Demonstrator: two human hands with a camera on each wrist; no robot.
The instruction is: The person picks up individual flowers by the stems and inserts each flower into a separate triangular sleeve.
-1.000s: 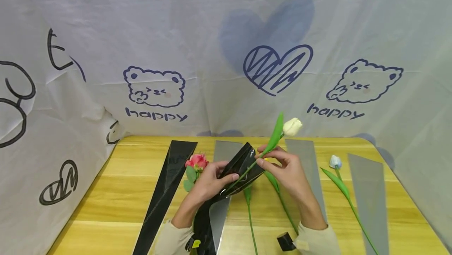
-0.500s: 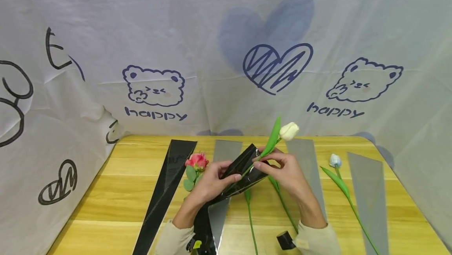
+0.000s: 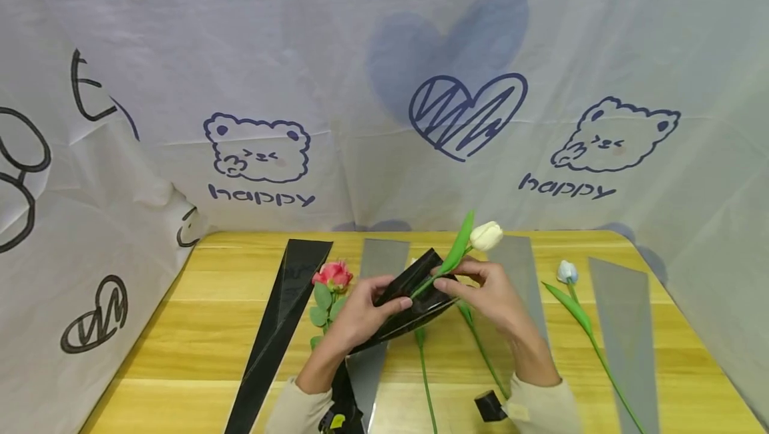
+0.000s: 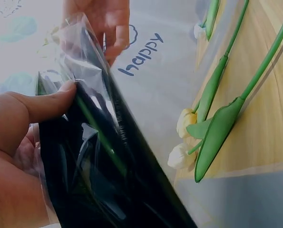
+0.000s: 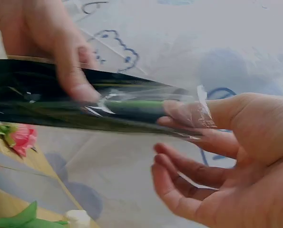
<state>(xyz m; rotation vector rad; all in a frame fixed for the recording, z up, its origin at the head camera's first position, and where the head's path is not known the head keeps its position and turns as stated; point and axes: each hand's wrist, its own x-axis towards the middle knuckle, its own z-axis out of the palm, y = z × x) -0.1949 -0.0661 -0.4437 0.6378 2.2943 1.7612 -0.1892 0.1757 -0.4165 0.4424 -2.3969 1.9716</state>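
Note:
In the head view, my left hand (image 3: 365, 312) grips a black and clear plastic flower sleeve (image 3: 424, 304), with the thumb on its upper face. A white tulip (image 3: 486, 236) with a green leaf slants into the sleeve's mouth. My right hand (image 3: 495, 295) pinches its stem near that mouth, between thumb and fingers. Through the film, the left wrist view shows the green stem (image 4: 97, 128) inside the sleeve. In the right wrist view, the right thumb and forefinger are within the clear edge of the sleeve, while the other fingers stay outside. The stem's lower end is hidden.
A pink rose (image 3: 334, 276) lies left of the hands, beside a black sleeve (image 3: 282, 327). Grey sleeves (image 3: 627, 334) lie across the wooden table. A pale blue tulip (image 3: 567, 272) lies right; white and yellow tulips (image 4: 186, 122) lie under the hands. A printed cloth hangs behind.
The tulip has slid down and left, deeper into the sleeve, its bloom now nearer my right hand. That hand has shifted slightly downward. My left hand keeps its grip on the sleeve.

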